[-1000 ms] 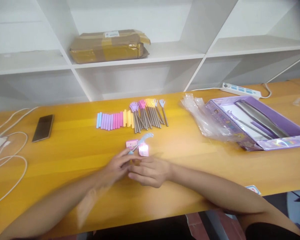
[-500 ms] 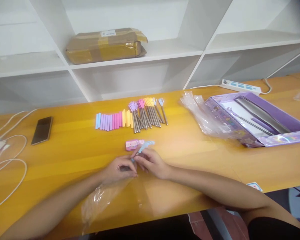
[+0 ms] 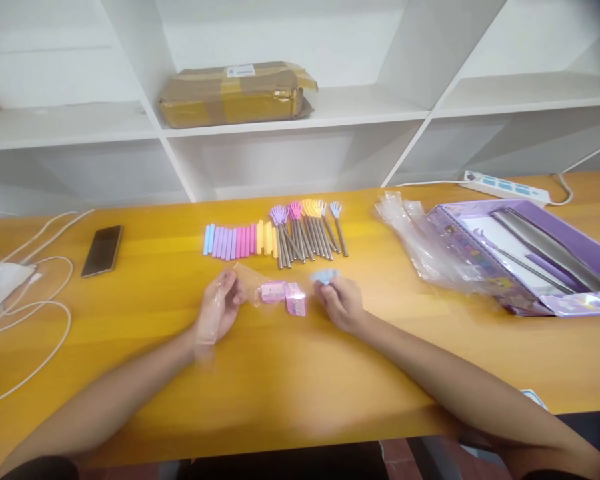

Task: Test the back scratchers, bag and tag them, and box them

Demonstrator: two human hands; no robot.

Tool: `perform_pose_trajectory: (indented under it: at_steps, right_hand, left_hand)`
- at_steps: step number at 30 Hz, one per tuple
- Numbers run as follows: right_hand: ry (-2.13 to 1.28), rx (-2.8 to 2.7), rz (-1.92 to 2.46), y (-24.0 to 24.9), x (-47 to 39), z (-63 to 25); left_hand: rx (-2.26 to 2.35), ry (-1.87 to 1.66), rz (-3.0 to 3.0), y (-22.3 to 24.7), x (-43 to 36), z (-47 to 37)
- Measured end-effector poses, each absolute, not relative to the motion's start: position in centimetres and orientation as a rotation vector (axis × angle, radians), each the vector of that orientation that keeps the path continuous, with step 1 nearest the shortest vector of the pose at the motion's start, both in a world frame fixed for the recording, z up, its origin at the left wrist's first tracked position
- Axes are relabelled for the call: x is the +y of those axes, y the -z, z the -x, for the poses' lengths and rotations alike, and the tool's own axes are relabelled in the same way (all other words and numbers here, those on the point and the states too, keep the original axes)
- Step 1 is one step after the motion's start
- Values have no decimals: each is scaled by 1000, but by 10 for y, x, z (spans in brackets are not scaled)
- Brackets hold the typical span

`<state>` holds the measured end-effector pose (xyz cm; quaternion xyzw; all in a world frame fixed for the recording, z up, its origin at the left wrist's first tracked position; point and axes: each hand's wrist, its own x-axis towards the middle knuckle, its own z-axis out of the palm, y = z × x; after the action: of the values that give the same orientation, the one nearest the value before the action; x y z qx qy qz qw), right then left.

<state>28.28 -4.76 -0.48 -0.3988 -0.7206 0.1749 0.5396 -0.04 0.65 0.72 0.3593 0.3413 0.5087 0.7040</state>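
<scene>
White open shelving backs a wooden tabletop, the work surface. At its right stands a purple printed box, with clear plastic bags heaped against the near-left wall. Toward the shelving lies a bundle of claw-headed back scratchers with metal shafts; just beside it, a row of short coloured sticks, grouped blue, purple, magenta and yellow.

The step in hand is judged to be two-handed, the wrapping kept at one side and one scratcher at the other. The left hand is half curled, its thumb and fingers gathered on a transparent film sleeve, part of which drapes over the palm and wrist. The right hand, well apart from it, is closed in a loose fist about a light-blue scratcher; the claw end shows beyond the fingers, blurred, and the shaft cannot be made out. Between the hands lie two pink printed packets, untouched. The next move would probably call for a hand to ease its hold, with the film's free edge kept off these packets.
</scene>
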Motion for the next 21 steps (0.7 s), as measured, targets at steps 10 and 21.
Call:
perform_pose_trajectory:
  at_steps: [10,21]
  right_hand:
    - [136,-2137,1058,4,-45,-284]
    - [182,-2101,1142,5,-38,-281]
  left_hand:
    - [791,-1085,-678,-7,6,1]
    - [797,-941,-890,-8,2,-3]
